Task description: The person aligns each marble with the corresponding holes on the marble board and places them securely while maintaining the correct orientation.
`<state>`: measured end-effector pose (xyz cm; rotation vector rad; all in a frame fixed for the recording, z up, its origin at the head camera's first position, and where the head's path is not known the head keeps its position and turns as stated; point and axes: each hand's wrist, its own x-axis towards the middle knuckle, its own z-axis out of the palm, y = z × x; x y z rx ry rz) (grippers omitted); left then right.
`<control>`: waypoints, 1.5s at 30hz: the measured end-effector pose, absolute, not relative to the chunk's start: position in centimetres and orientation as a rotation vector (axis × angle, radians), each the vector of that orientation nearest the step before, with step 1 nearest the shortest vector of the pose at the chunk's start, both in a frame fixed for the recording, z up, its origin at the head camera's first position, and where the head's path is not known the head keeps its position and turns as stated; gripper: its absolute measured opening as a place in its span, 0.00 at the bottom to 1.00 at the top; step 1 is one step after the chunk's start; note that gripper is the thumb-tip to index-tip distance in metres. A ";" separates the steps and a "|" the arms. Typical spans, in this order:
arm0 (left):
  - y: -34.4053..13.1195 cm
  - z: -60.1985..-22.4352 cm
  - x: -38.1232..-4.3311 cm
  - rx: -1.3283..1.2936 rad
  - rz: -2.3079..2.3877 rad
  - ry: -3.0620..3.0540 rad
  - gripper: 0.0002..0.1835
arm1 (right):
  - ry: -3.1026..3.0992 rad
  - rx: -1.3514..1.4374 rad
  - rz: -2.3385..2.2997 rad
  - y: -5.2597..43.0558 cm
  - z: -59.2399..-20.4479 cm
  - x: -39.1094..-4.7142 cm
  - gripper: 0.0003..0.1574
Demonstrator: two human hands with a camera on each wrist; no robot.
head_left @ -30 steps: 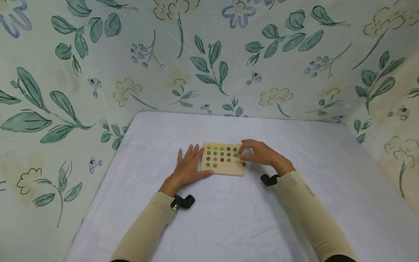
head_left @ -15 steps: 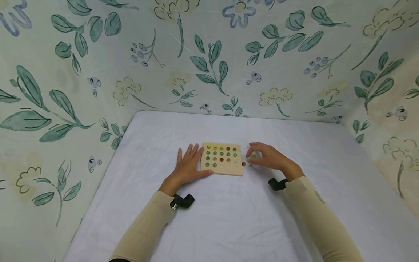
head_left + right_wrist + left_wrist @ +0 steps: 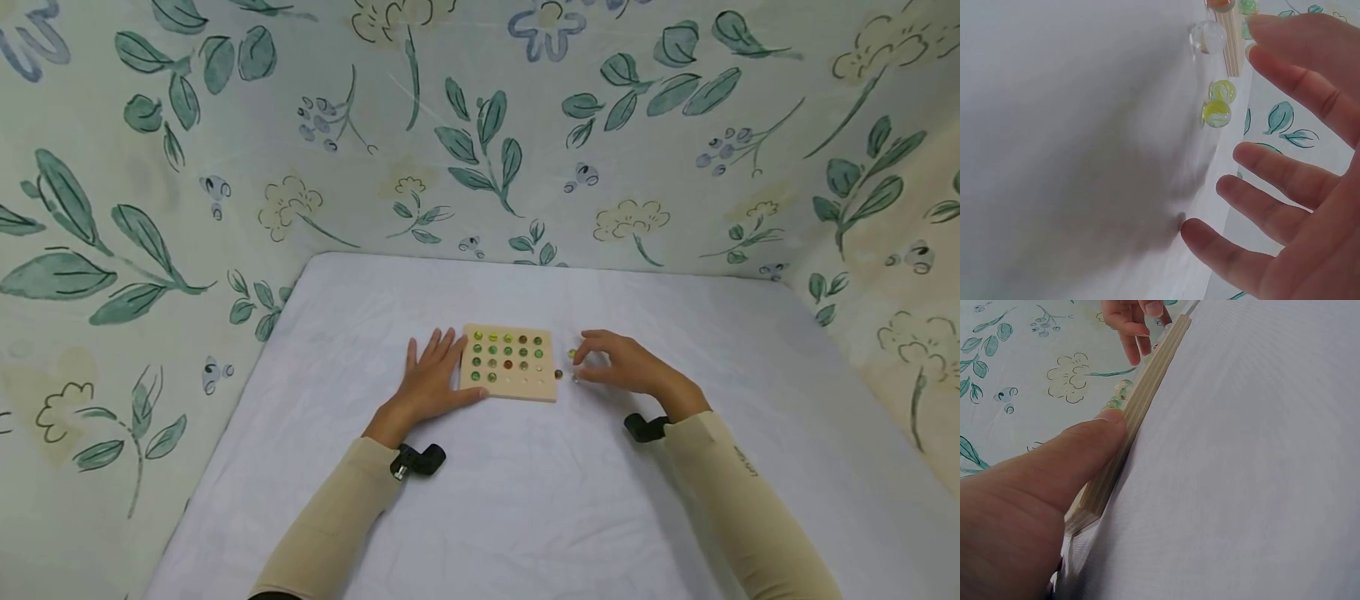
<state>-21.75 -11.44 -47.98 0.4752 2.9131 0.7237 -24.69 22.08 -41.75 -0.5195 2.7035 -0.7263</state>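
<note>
Near the right fingers, two glass marbles (yellow-swirled).

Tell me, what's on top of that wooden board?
Marbles sit in rows on the wooden board: mostly green, some yellow or brownish. The left hand covers a bit of its edge, so I can't see what's beneath there.

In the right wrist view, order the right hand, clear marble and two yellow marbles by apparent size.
Right hand
Clear marble
Two yellow marbles: alike, unranked
Clear one may simply be nearer.
</note>
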 end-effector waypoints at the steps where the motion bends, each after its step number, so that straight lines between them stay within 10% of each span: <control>1: -11.5 -47.9 -21.7 0.475 0.726 2.914 0.57 | 2.701 -0.520 -0.725 22.1 -41.7 -24.7 0.06; 45: -11.2 -47.9 -21.5 0.473 0.756 2.939 0.57 | 2.715 -0.567 -0.541 21.2 -41.8 -24.6 0.05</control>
